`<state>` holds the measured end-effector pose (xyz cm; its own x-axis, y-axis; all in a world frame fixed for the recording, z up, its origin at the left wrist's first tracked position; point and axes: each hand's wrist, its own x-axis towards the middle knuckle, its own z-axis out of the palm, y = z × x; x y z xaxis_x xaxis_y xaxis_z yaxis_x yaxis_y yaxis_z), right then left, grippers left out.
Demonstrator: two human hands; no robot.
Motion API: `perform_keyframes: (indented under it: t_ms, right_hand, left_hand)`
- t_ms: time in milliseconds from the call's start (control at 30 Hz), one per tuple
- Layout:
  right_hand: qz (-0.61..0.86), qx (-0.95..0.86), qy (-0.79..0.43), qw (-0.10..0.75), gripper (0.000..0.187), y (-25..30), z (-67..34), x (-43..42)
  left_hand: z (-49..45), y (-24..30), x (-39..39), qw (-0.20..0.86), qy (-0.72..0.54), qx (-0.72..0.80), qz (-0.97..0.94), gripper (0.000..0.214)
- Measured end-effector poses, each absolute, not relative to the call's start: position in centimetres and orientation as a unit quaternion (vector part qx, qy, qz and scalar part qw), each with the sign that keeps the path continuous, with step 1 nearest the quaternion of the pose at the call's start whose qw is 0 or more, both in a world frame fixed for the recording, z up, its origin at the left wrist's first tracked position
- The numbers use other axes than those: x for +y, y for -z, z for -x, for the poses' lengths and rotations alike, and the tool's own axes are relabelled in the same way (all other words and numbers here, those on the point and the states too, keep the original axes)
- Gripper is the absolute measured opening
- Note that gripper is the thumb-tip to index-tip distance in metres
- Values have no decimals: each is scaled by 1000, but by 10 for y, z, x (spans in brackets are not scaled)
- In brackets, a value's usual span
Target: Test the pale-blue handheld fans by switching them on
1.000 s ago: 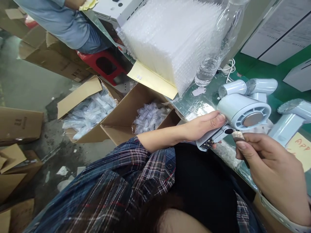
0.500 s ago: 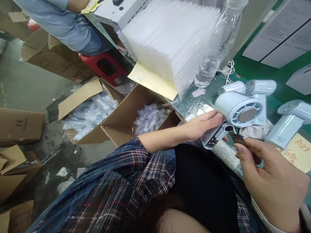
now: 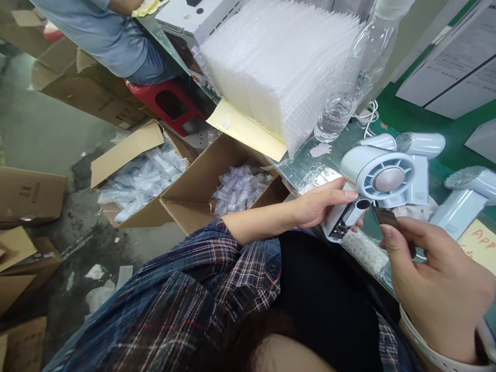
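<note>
A pale blue handheld fan [image 3: 349, 168] is gripped by its handle in my left hand [image 3: 323, 201], with the round ringed head facing up. The handle's side lies open, baring a circuit board [image 3: 340, 228] and a tube-shaped part [image 3: 357, 211]. My right hand [image 3: 434, 274] pinches a thin, dark brown flat piece [image 3: 386, 217] between thumb and fingers. Its tip sits just right of the handle, apart from it. More pale blue fans, one of them a wrapped fan [image 3: 461, 201], lie on the green bench [image 3: 294, 170] beyond my hands.
A tall stack of bubble-wrap bags [image 3: 271, 62] and a clear water bottle [image 3: 344, 98] stand at the back. Below left are a carton of wrapped parts [image 3: 127, 150] and another open carton [image 3: 186, 201]. A co-worker's sleeve [image 3: 96, 31] shows by a red stool [image 3: 186, 103].
The fan has turned slightly in my left hand, so its ringed face and the open handle show more. The dark piece and my right hand have shifted a little to the right.
</note>
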<state>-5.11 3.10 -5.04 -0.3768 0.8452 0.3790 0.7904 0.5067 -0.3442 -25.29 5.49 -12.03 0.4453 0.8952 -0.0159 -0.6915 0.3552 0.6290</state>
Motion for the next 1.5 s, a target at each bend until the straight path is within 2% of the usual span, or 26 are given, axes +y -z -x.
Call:
perform_keyframes:
  t_ms: [533, 800, 933, 1133, 1267, 1300, 1367, 1433, 1500]
  right_hand:
    - [390, -889, 36, 236, 9, 47, 60, 23]
    - [296, -916, 79, 260, 19, 44, 66, 25]
    - [351, -905, 28, 239, 10, 43, 61, 20]
    - [612, -751, -32, 246, 39, 66, 62, 63]
    - [533, -824, -118, 153, 38, 71, 91, 113]
    - [501, -843, -106, 164, 41, 66, 98, 117]
    - [459, -855, -40, 240, 41, 52, 108, 111]
    - [419, -857, -18, 299, 26, 38, 112, 91]
    - [360, -878, -63, 310, 11, 32, 114, 70]
  left_hand:
    - [249, 119, 52, 808, -476, 224, -266, 67]
    - [252, 114, 54, 818, -483, 164, -265, 61]
    - [256, 113, 55, 821, -481, 142, -273, 57]
    - [267, 115, 56, 793, -509, 130, -310, 53]
    - [279, 113, 51, 759, -532, 163, -338, 52]
    - [282, 113, 49, 750, -539, 173, -342, 52]
    - [287, 113, 46, 735, -553, 188, -343, 52]
    - [289, 113, 45, 728, -565, 204, -331, 53]
    - [287, 115, 46, 718, -583, 224, -307, 56]
